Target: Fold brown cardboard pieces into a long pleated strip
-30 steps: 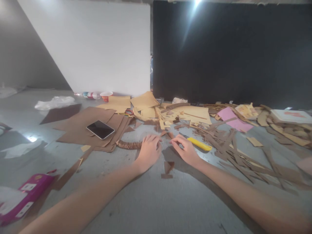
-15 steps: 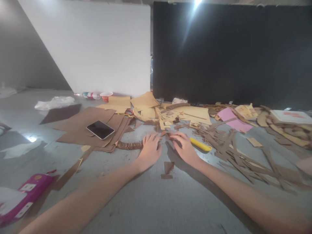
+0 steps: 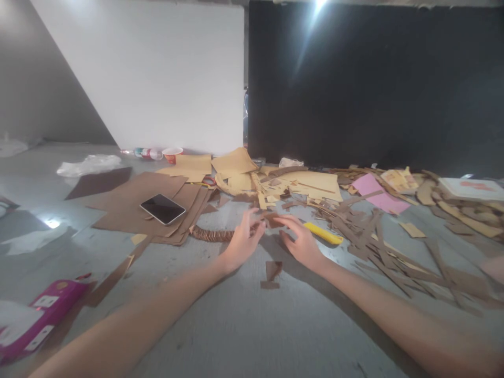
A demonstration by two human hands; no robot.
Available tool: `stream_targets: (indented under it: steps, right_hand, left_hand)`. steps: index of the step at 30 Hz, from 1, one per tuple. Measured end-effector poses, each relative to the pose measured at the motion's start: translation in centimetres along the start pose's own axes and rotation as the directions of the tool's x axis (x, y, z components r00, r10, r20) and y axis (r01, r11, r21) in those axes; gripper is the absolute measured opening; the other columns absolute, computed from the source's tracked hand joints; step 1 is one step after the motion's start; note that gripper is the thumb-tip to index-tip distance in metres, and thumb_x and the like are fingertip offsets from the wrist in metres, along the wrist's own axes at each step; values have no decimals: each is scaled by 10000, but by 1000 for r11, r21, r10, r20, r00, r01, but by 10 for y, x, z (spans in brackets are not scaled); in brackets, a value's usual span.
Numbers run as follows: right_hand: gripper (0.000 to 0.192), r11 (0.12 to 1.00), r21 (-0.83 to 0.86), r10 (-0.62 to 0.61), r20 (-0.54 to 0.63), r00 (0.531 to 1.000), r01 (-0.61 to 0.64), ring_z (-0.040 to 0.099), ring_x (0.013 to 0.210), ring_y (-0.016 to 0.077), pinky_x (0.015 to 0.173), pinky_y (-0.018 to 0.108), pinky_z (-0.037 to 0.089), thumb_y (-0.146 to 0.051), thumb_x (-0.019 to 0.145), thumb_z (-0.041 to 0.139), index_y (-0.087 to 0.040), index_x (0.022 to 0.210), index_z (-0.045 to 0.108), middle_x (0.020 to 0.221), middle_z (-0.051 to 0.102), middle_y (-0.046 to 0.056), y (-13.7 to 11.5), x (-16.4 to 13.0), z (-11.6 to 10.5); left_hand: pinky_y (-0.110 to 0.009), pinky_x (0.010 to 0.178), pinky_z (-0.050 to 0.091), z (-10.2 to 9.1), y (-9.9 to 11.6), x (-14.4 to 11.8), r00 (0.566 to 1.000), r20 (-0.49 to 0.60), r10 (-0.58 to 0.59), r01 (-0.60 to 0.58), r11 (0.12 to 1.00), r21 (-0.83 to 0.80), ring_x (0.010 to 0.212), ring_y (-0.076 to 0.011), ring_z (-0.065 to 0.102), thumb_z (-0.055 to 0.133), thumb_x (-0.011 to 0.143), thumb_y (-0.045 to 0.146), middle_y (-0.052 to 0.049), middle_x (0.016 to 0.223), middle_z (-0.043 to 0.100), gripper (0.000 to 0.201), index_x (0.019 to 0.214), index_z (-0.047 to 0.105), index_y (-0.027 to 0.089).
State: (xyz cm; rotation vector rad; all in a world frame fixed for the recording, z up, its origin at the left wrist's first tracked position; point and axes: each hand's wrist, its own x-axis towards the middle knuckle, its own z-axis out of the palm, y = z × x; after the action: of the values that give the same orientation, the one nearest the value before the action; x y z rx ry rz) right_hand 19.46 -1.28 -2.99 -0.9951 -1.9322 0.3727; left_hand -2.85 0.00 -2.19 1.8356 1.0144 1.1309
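A small brown cardboard piece (image 3: 271,218) is held up off the table between my two hands. My left hand (image 3: 242,244) is closed at its left end, thumb and fingertips together. From the other side my right hand (image 3: 302,244) grips it with the fingers over it; part of the piece is hidden. A curved row of stacked cardboard slips (image 3: 210,234) runs up to my left hand from the left. Just beyond my right hand lies a yellow utility knife (image 3: 325,234). Two small cardboard scraps (image 3: 272,271) lie on the table below my hands.
A phone (image 3: 163,209) rests on brown cardboard sheets (image 3: 118,210) at the left. Cardboard strips (image 3: 374,236) are heaped at the right, near a pink sheet (image 3: 378,193). A magenta case (image 3: 47,315) sits front left. A paper cup (image 3: 172,154) stands by the white panel (image 3: 177,73).
The small cardboard piece has been lifted and turned, so more of its face shows. My left fingers have risen and closed at it; my right hand has shifted slightly.
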Motion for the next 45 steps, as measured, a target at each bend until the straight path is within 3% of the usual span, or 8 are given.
stream_targets:
  steps: [4, 10, 18, 21, 25, 31, 38, 45]
  right_hand:
    - [382, 999, -1, -44, 32, 999, 44, 648, 1263, 266, 1084, 461, 541, -183, 1012, 554, -300, 1354, 678, 1342, 680, 97, -2, -3, 0]
    - [283, 999, 30, -30, 29, 999, 29, 681, 1145, 257, 996, 434, 573, -205, 1024, 564, -272, 1261, 703, 1246, 706, 101, -3, 0, 0]
    - [116, 997, 78, 3, 12, 1000, -4, 709, 1012, 238, 888, 385, 589, -314, 1016, 659, -257, 1078, 739, 1092, 735, 77, -2, -1, 1]
    - [119, 996, 90, 14, 11, 1000, -15, 730, 1003, 243, 891, 393, 597, -338, 1016, 671, -264, 1049, 757, 1088, 758, 74, -2, -1, 1]
    - [117, 993, 120, 13, -4, 1000, -12, 752, 997, 247, 892, 403, 609, -335, 1013, 680, -267, 1034, 773, 1094, 779, 74, -4, 0, 1]
    - [137, 993, 112, -25, 0, 1000, 25, 753, 1023, 248, 919, 420, 614, -352, 1029, 664, -285, 1063, 779, 1119, 781, 73, -5, -1, 2]
    - [133, 994, 101, -51, 24, 998, 49, 737, 967, 232, 833, 371, 602, -329, 1027, 661, -268, 1054, 777, 1069, 760, 77, -6, -2, 1]
    - [177, 984, 161, 69, 56, 996, -77, 742, 939, 229, 846, 350, 568, -356, 1011, 682, -240, 931, 789, 1023, 784, 70, -14, 1, -1]
  left_hand:
    - [-308, 662, 545, 0, -3, 3, 995, 63, -74, 80, 991, -108, 705, -178, 695, 581, 1031, 482, 16, 830, 702, 487, 1417, 418, 233]
    - [-313, 734, 550, -2, -8, 4, 994, 105, -7, 17, 995, -94, 752, -177, 687, 593, 1022, 436, 13, 793, 683, 375, 1322, 537, 218]
    - [-306, 738, 547, -1, -13, 3, 990, 137, 28, -18, 997, -69, 735, -166, 659, 579, 1028, 429, 10, 783, 667, 420, 1376, 559, 194]
    - [-316, 755, 562, -1, -11, 2, 991, 131, 26, -16, 997, -77, 749, -173, 672, 594, 1020, 414, 1, 778, 673, 359, 1300, 607, 190]
    - [-337, 756, 589, -2, -7, 1, 990, 128, -58, 76, 988, -134, 765, -191, 717, 552, 1040, 447, -26, 834, 727, 289, 1175, 657, 213]
    - [-365, 819, 613, -2, -9, 4, 985, 109, -135, 157, 961, -228, 804, -215, 776, 610, 1022, 509, -28, 865, 785, 371, 1261, 628, 227]
    - [-345, 834, 614, -2, -16, 6, 994, 57, -91, 100, 980, -174, 933, -229, 782, 699, 956, 433, -59, 975, 805, 319, 1170, 671, 198]
    - [-353, 859, 633, -4, -4, 3, 984, 127, -123, 144, 973, -178, 897, -236, 797, 710, 951, 484, -82, 969, 813, 327, 1081, 717, 185]
